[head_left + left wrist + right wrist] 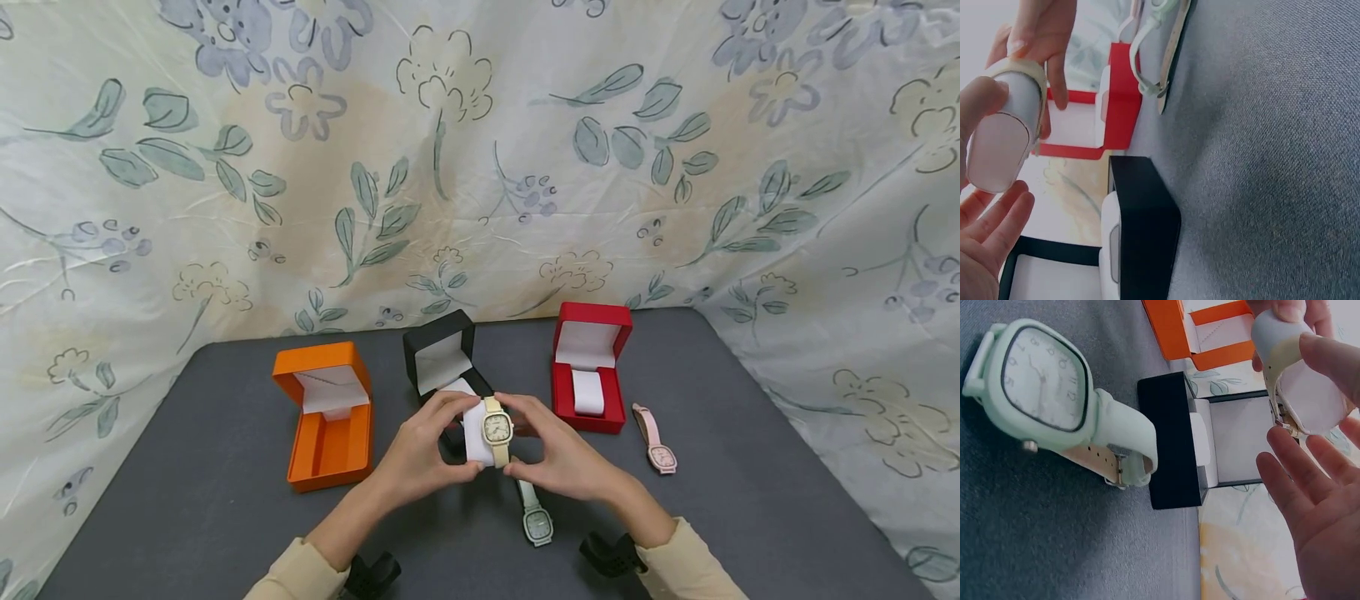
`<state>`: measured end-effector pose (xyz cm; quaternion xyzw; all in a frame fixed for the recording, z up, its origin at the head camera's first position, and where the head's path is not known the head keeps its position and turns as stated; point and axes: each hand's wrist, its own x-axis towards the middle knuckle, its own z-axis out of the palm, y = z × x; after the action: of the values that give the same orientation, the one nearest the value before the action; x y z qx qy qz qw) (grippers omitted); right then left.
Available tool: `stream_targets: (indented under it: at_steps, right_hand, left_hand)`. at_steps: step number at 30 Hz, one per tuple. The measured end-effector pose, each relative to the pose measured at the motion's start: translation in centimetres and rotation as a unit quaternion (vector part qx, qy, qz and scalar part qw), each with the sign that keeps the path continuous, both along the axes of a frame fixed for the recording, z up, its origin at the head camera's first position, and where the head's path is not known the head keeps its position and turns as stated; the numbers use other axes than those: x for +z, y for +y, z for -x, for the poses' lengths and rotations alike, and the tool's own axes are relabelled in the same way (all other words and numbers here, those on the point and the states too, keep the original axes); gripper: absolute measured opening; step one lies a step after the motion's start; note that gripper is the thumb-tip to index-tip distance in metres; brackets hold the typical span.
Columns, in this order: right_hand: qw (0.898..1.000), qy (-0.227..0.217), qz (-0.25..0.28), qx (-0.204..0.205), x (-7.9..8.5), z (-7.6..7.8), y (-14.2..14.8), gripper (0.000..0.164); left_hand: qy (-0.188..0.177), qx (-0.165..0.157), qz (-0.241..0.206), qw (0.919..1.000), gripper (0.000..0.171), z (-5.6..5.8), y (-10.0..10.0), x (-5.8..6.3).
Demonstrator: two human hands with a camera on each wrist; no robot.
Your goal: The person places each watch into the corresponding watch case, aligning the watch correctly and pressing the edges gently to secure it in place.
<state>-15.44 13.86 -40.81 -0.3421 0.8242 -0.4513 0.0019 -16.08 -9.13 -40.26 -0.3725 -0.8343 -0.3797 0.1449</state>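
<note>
A cream-yellow strapped watch (497,427) sits around a white watch cushion (474,435), held up over the middle of the table. My left hand (423,450) grips the cushion from the left, its thumb pressing on the white side in the left wrist view. From the right, my right hand (558,457) pinches the watch; its thumb lies on the strap (1285,353) and its fingertips are by the buckle in the right wrist view. A mint-green watch (537,523) lies on the table below the hands.
An open orange box (330,446) stands at left, with bare compartments showing. Behind the hands is an open black box (1175,440) holding a white cushion (1200,439). At right are an open red box (590,423) with a cushion and a pink watch (662,457). Floral cloth hangs behind.
</note>
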Motion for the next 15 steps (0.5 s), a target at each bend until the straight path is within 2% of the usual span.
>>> stream_targets:
  at_steps: [8, 15]
  right_hand:
    - [1.000, 0.010, 0.003, 0.008, 0.05, -0.05, -0.21, 0.083]
    - [1.000, -0.003, 0.007, 0.009, 0.23, -0.08, -0.35, 0.083]
  left_hand:
    - [-0.003, -0.005, -0.008, 0.9999, 0.072, -0.10, 0.32, -0.11]
    - [0.009, 0.002, -0.010, 0.9999, 0.074, 0.00, 0.36, -0.14]
